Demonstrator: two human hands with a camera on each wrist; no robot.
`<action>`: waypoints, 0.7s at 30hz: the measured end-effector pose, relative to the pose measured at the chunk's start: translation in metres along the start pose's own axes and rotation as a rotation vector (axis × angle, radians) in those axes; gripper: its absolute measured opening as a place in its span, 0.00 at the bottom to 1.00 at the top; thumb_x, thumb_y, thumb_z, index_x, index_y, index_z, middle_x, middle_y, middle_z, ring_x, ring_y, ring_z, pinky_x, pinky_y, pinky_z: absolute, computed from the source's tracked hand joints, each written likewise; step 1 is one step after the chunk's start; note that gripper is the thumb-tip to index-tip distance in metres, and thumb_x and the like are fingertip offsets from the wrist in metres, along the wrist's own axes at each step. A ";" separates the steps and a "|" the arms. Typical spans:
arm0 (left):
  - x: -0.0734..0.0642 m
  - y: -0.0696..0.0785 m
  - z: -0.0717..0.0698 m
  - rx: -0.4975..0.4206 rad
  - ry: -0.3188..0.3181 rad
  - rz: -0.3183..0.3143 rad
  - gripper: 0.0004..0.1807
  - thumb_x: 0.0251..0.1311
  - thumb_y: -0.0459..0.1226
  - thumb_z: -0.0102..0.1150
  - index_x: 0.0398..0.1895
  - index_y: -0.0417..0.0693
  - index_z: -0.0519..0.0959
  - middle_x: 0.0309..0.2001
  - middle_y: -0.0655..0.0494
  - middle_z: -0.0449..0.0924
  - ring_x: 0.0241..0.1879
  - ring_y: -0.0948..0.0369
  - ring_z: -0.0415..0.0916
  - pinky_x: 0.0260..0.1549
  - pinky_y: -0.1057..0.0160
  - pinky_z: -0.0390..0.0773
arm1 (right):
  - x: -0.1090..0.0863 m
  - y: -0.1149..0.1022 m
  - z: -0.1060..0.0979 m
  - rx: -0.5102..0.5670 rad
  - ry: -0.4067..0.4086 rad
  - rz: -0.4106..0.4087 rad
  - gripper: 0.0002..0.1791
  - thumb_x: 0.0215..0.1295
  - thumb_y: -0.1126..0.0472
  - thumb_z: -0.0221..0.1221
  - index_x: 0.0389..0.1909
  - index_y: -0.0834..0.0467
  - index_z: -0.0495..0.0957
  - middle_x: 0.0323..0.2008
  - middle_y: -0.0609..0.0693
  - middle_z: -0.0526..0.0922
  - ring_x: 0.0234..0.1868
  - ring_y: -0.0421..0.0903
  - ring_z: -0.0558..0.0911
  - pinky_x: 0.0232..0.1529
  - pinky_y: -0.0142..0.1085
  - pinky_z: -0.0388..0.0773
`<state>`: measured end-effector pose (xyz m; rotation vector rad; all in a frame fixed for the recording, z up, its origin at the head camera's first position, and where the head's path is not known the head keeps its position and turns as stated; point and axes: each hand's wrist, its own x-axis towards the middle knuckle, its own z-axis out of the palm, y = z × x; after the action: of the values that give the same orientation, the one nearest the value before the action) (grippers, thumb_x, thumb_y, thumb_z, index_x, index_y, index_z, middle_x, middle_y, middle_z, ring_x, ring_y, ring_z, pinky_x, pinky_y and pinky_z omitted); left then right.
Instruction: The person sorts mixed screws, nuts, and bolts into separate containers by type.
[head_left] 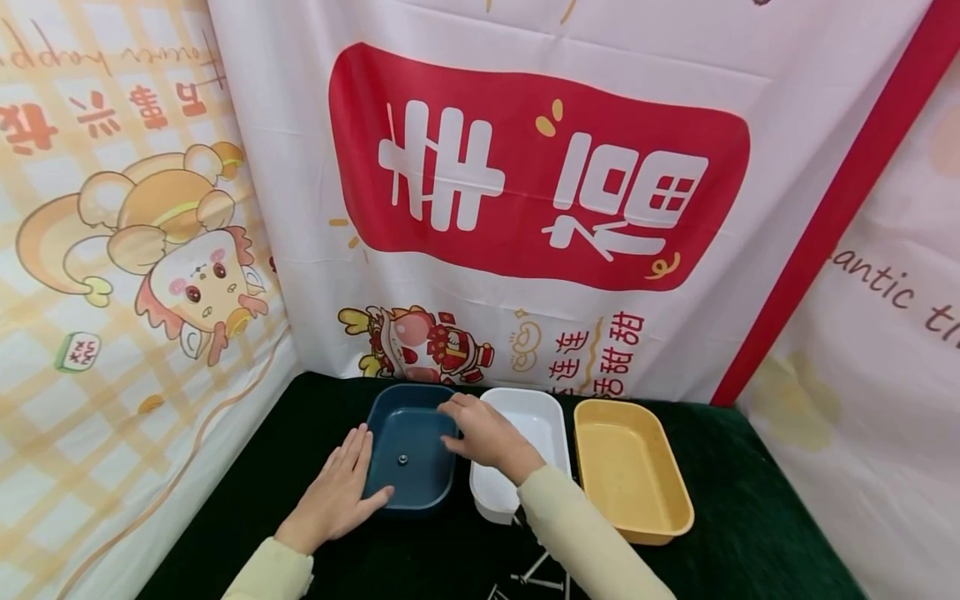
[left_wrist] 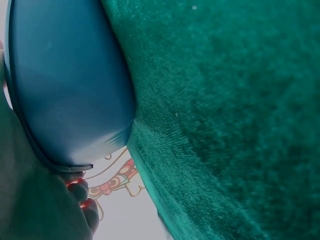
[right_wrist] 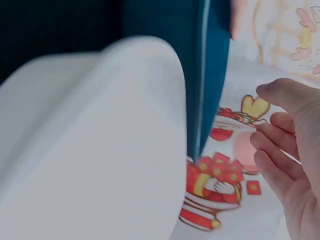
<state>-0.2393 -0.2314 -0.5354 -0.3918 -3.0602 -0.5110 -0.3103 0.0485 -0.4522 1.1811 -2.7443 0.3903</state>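
A blue tray stands on the dark green cloth, with one small metal nut lying on its bottom. My left hand rests against the tray's left rim, its fingers straight and the thumb over the near corner. In the left wrist view the outer wall of the blue tray fills the upper left. My right hand hovers over the blue tray's right rim and the white tray. In the right wrist view its fingers are loosely bent and hold nothing.
To the right of the white tray sits a yellow tray. Several long metal screws lie on the cloth near the front, partly hidden by the right sleeve. Printed fabric hangs behind the table.
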 end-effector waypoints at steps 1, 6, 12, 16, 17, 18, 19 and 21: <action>0.000 0.000 0.000 0.001 -0.002 -0.001 0.56 0.71 0.65 0.53 0.84 0.34 0.48 0.86 0.36 0.42 0.85 0.37 0.41 0.81 0.32 0.50 | -0.004 0.001 -0.004 -0.002 -0.006 -0.008 0.24 0.72 0.53 0.68 0.63 0.58 0.81 0.57 0.52 0.85 0.55 0.45 0.84 0.58 0.36 0.85; 0.000 0.000 0.000 -0.005 -0.004 -0.005 0.57 0.71 0.65 0.54 0.85 0.34 0.47 0.86 0.37 0.41 0.85 0.38 0.41 0.81 0.32 0.50 | -0.026 0.004 -0.028 -0.011 -0.030 -0.025 0.24 0.70 0.55 0.69 0.64 0.58 0.81 0.58 0.52 0.85 0.55 0.45 0.85 0.58 0.36 0.86; 0.001 0.000 0.000 -0.004 -0.009 -0.002 0.59 0.69 0.69 0.51 0.85 0.35 0.47 0.86 0.37 0.41 0.85 0.38 0.41 0.81 0.32 0.50 | -0.056 0.006 -0.057 0.005 -0.053 -0.040 0.24 0.69 0.57 0.70 0.64 0.59 0.81 0.59 0.54 0.85 0.58 0.49 0.86 0.60 0.42 0.86; 0.002 0.000 0.000 0.003 -0.014 -0.005 0.60 0.69 0.71 0.50 0.85 0.35 0.47 0.87 0.38 0.41 0.85 0.38 0.41 0.81 0.32 0.50 | -0.075 0.008 -0.075 -0.022 -0.054 -0.083 0.25 0.67 0.58 0.72 0.62 0.60 0.82 0.58 0.54 0.86 0.57 0.49 0.86 0.59 0.42 0.87; 0.002 0.000 0.000 0.004 -0.016 -0.006 0.60 0.69 0.71 0.49 0.85 0.36 0.47 0.87 0.38 0.41 0.86 0.38 0.40 0.81 0.32 0.50 | -0.080 0.008 -0.080 -0.027 -0.058 -0.084 0.24 0.67 0.57 0.72 0.62 0.59 0.82 0.57 0.54 0.86 0.57 0.49 0.87 0.58 0.42 0.87; 0.003 0.000 0.000 0.002 -0.019 -0.007 0.60 0.69 0.71 0.49 0.85 0.36 0.46 0.87 0.38 0.40 0.86 0.38 0.40 0.81 0.32 0.49 | -0.085 0.009 -0.084 -0.033 -0.061 -0.083 0.25 0.66 0.57 0.72 0.62 0.59 0.82 0.57 0.53 0.86 0.56 0.49 0.87 0.58 0.42 0.87; 0.002 0.000 0.000 0.003 -0.021 -0.008 0.60 0.68 0.72 0.49 0.85 0.36 0.46 0.87 0.38 0.41 0.86 0.38 0.40 0.81 0.32 0.49 | -0.090 0.009 -0.089 -0.036 -0.064 -0.081 0.25 0.66 0.57 0.73 0.61 0.59 0.82 0.56 0.53 0.86 0.56 0.49 0.87 0.57 0.42 0.87; 0.002 0.000 -0.001 0.005 -0.026 -0.008 0.60 0.68 0.72 0.48 0.85 0.36 0.46 0.87 0.38 0.41 0.86 0.38 0.40 0.81 0.32 0.49 | -0.099 0.009 -0.097 -0.043 -0.077 -0.064 0.25 0.66 0.56 0.73 0.62 0.59 0.82 0.56 0.53 0.86 0.55 0.49 0.87 0.56 0.42 0.88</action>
<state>-0.2415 -0.2315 -0.5348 -0.3888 -3.0882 -0.5027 -0.2471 0.1507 -0.3821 1.2955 -2.7560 0.2834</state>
